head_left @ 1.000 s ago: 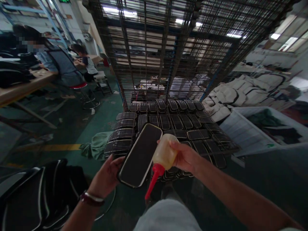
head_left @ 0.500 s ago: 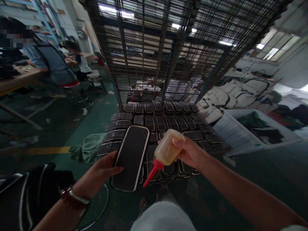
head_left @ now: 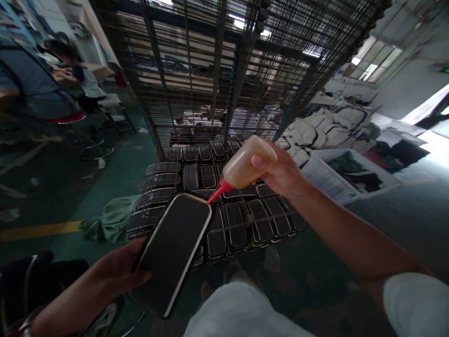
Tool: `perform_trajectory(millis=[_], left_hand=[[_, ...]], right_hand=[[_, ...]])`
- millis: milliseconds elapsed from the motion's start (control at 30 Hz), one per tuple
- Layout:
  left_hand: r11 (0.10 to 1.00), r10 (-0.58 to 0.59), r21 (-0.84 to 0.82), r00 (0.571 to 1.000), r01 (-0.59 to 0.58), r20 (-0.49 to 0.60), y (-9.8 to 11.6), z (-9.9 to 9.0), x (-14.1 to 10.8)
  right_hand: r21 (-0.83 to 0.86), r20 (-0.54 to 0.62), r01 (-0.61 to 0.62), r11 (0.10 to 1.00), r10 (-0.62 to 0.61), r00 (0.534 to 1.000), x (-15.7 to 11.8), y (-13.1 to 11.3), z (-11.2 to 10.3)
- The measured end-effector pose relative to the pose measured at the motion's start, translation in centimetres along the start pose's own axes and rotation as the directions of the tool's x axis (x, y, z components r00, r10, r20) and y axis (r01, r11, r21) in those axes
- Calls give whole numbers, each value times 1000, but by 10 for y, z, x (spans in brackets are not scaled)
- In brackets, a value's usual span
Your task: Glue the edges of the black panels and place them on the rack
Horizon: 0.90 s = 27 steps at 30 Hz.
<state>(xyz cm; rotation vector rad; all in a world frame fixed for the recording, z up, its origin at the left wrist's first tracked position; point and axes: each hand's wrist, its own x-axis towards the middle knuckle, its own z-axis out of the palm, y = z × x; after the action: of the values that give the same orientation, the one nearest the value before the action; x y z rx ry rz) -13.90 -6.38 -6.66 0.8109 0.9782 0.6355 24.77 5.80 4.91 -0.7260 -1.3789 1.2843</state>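
My left hand [head_left: 122, 271] grips a black rounded rectangular panel [head_left: 175, 248] with a pale edge by its left side, thumb on the dark face. Tilted in front of me, the panel's upper end points away. My right hand [head_left: 277, 168] is wrapped around a translucent squeeze bottle [head_left: 249, 161] of yellowish liquid. The bottle tips down to the left, and its red nozzle [head_left: 220, 189] meets the panel's upper right corner, at or very close to the edge. Behind them, many similar black panels [head_left: 236, 224] lie in stacked rows on a wire rack.
A tall wire-mesh rack [head_left: 217, 61] rises ahead. To the right stand a white bin [head_left: 329, 182] with dark cloth and a pile of white pieces [head_left: 319, 128]. Green cloth [head_left: 108, 217] lies on the floor. Two people sit at tables on the left.
The bottle has risen and its nozzle now meets the panel's upper right corner. My left hand has moved the panel lower and closer, tilting it further. The view has shifted to the right.
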Motion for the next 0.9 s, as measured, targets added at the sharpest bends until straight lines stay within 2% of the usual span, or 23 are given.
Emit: perform_trajectory(millis=[267,367,467,567,733,900], left_hand=[[1000,-8,4,1000,8,-24,-2,-2,0],[1000,-9,-8,1000,9,-25,0,5,2],[999,15,-44,999,-17,-38,5,13,5],[996,19,-85,999,-23,-45,7,19,8],[983,-7,-182,1000,2,-29,6,22,12],[982,17,-187,999,-25,-45,7,27,15]], right_hand=[[17,-25,-42,999,42,999,-5,14,0],[48,-94,-68,997,72,993,-11,24,0],[60,-192,-30,998,41,981,-14,33,1],[67,-241,-12,998,28,970,-19,38,1],[80,-263,-57,995,76,962,-30,43,5],[128,-278,-75,989,109,955,-44,46,15]])
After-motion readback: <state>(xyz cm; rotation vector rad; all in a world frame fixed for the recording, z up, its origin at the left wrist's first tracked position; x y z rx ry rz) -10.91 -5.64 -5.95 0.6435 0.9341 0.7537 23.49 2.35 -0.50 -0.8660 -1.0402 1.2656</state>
